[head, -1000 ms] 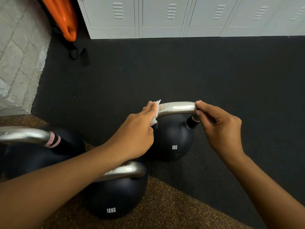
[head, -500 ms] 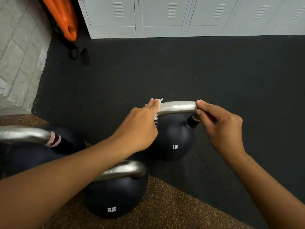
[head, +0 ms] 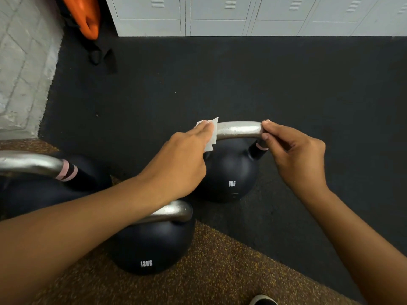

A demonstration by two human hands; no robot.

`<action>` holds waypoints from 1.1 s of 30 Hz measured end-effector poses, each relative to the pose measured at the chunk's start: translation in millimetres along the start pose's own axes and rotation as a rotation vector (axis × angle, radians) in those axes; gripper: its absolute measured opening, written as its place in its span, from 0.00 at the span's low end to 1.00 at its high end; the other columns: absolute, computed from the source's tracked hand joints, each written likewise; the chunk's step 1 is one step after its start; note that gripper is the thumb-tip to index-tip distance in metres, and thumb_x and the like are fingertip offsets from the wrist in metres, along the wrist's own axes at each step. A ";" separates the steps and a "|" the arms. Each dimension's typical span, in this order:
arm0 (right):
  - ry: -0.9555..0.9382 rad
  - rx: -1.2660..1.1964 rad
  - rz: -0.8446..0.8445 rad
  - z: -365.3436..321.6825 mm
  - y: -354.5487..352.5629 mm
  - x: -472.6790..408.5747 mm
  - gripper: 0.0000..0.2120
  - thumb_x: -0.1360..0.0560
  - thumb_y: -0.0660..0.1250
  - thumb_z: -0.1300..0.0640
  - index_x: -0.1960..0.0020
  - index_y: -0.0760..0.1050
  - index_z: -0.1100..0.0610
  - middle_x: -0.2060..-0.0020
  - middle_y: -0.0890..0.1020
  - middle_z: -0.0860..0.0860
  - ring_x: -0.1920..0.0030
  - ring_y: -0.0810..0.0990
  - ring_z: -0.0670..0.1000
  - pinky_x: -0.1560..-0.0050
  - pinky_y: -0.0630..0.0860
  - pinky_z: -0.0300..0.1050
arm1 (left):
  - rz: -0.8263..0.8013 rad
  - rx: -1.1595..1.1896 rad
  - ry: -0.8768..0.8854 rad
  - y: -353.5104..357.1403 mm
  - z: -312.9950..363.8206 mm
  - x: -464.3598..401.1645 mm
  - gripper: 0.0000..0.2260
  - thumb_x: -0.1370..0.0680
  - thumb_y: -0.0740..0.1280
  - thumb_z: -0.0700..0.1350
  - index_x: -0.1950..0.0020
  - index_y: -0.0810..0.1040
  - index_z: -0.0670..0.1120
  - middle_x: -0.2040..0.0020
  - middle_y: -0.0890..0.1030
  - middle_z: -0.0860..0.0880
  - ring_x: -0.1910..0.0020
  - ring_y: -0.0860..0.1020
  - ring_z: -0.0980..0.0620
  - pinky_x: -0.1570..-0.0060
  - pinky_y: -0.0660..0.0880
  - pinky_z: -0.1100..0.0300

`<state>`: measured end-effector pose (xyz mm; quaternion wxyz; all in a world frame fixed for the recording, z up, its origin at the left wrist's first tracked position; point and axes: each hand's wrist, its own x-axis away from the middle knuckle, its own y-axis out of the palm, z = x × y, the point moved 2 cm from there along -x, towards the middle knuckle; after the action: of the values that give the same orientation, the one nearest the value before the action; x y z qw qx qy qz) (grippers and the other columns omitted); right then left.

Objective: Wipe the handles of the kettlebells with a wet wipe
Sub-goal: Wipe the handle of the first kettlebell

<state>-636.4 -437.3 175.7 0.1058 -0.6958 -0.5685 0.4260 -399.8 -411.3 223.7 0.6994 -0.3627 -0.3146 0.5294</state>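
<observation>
8 kg kettlebell point(head: 229, 175): on black floor point(head: 242, 80), open floor beyond it up to the lockers point(head: 220, 16). 12 kg kettlebell point(head: 149, 245) just nearer; third kettlebell point(head: 33, 166) left of it. Left hand point(head: 182, 159): fingers wrap the wet wipe point(head: 212, 134) around the handle's point(head: 239, 129) left end. Right hand point(head: 295, 155): fingers pinch the right end.

The left hand point(head: 182, 164) now sits slightly further left on the silver handle point(head: 239, 129), its wet wipe point(head: 211, 134) seemingly slid toward the bend, baring a little more metal mid-frame than before
</observation>
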 end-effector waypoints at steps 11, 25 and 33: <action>-0.019 0.018 0.017 2.7 0.1 -1.3 0.13 0.22 0.73 0.59 0.38 0.83 0.57 0.44 0.84 0.46 0.43 0.83 0.41 0.39 0.77 0.32 | -0.080 0.217 -0.118 -14.6 -15.2 -31.7 0.21 0.24 0.60 0.33 0.44 0.84 0.54 0.56 0.85 0.51 0.67 0.77 0.65 0.69 0.68 0.75; -0.016 0.003 0.021 2.7 2.1 0.0 0.14 0.23 0.74 0.59 0.38 0.83 0.56 0.42 0.84 0.46 0.42 0.83 0.40 0.37 0.76 0.33 | 0.021 0.045 0.055 -2.8 -4.4 -12.8 0.32 0.24 0.59 0.29 0.21 0.66 0.50 0.23 0.70 0.53 0.26 0.71 0.49 0.26 0.68 0.55; -0.021 0.008 0.031 3.3 2.3 -1.0 0.14 0.24 0.74 0.60 0.39 0.84 0.57 0.42 0.85 0.47 0.41 0.81 0.40 0.38 0.75 0.31 | 0.013 0.074 0.028 -0.6 -7.8 -28.5 0.30 0.25 0.64 0.32 0.25 0.73 0.53 0.31 0.79 0.53 0.35 0.79 0.48 0.36 0.76 0.52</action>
<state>-637.1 -440.1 172.7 0.0961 -0.6997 -0.5568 0.4372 -399.9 -440.4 218.4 0.7133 -0.3460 -0.2824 0.5401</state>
